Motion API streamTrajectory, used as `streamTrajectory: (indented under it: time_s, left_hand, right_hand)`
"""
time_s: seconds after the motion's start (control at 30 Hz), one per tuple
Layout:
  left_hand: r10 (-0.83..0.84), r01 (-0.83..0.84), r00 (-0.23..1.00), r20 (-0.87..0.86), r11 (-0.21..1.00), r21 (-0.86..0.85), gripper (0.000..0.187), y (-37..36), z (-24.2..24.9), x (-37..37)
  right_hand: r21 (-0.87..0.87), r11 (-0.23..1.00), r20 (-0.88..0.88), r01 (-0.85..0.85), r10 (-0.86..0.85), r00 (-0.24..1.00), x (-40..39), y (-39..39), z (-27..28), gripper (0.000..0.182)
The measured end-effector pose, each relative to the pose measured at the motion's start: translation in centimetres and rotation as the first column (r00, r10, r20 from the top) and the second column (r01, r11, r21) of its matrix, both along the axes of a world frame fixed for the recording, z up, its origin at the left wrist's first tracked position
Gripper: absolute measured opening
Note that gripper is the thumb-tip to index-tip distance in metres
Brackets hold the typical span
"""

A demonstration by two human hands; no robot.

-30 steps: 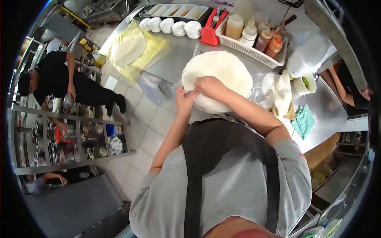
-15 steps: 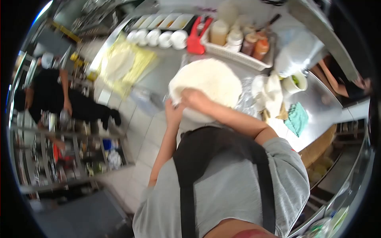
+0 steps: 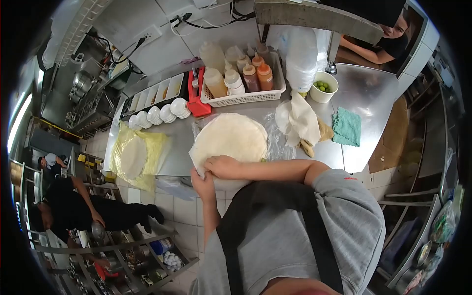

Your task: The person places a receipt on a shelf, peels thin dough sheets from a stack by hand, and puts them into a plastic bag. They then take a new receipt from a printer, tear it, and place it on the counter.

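A pale round stack of what look like large flour tortillas [image 3: 230, 137] lies at the front edge of the steel counter, on clear plastic. My left hand [image 3: 202, 184] is closed at the near left edge of the stack, its fingers pinching the rim of a tortilla. My right hand [image 3: 222, 167] rests on the near part of the stack, fingers curled at the same edge beside my left hand. Exactly how many layers the fingers hold is hidden. Further left, another pale round tortilla [image 3: 133, 157] lies on a yellow plastic bag [image 3: 155, 156].
Behind are a white basket [image 3: 246, 100] of sauce bottles, a red holder [image 3: 197, 93], stacked white cups [image 3: 179, 108] and a condiment tray. To the right are crumpled cloths [image 3: 298, 120], a green cloth [image 3: 347, 127] and a tub of limes [image 3: 323, 90]. Other people stand left and behind the opening.
The camera view has shifted, showing more wall and counter. Both hands remain at the near left edge of the tortilla stack, close together.
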State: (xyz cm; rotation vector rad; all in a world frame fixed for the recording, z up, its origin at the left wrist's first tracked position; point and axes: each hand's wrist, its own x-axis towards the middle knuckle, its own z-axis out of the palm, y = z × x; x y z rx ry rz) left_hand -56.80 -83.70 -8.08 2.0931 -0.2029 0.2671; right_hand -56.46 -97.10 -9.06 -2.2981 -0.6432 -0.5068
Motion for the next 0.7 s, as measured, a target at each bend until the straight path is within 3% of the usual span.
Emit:
streamTrajectory:
  time_s: [0.07,0.27,0.37,0.43,0.5,0.53,0.6,0.7]
  left_hand:
    - [-0.014,0.014,1.0,0.023,1.0,-0.013,0.03,0.5,-1.0,0.4]
    - [-0.02,0.019,0.999,-0.049,1.0,-0.024,0.034,0.7,-0.2,-0.8]
    - [0.027,-0.027,0.998,-0.051,1.0,0.011,0.037,0.6,-1.0,-0.9]
    - [0.061,-0.061,0.997,-0.041,0.998,0.004,0.038,0.5,-1.2,-0.6]
    - [0.095,-0.1,0.985,0.143,0.994,0.031,0.029,0.5,-1.5,-0.3]
    - [0.1,-0.106,0.985,0.142,0.994,0.032,0.029,0.8,-1.4,-0.1]
    - [0.047,-0.054,0.996,-0.073,0.993,-0.106,0.019,1.0,-0.6,0.9]
    - [0.056,-0.056,0.998,0.004,0.998,-0.022,0.021,0.6,0.9,0.6]
  right_hand:
    - [-0.072,0.997,0.089,-0.014,0.021,0.996,0.4,-0.1,0.1,0.02]
    - [-0.14,0.99,0.041,0.006,0.0,0.999,1.5,0.4,0.3,0.015]
    - [-0.059,0.996,-0.076,0.062,-0.067,0.995,1.4,0.3,0.4,0.016]
    - [-0.026,0.997,-0.055,0.074,-0.075,0.996,1.4,0.1,0.7,0.016]
    - [0.007,0.997,-0.043,0.078,-0.078,0.996,1.1,0.1,0.5,0.016]
    - [-0.008,0.997,-0.01,0.07,-0.07,0.997,1.1,0.2,0.3,0.017]
    - [-0.027,0.998,0.031,0.061,-0.06,0.998,1.3,0.4,0.2,0.018]
    - [0.024,0.991,0.02,0.129,-0.13,0.991,1.6,0.9,0.2,0.017]
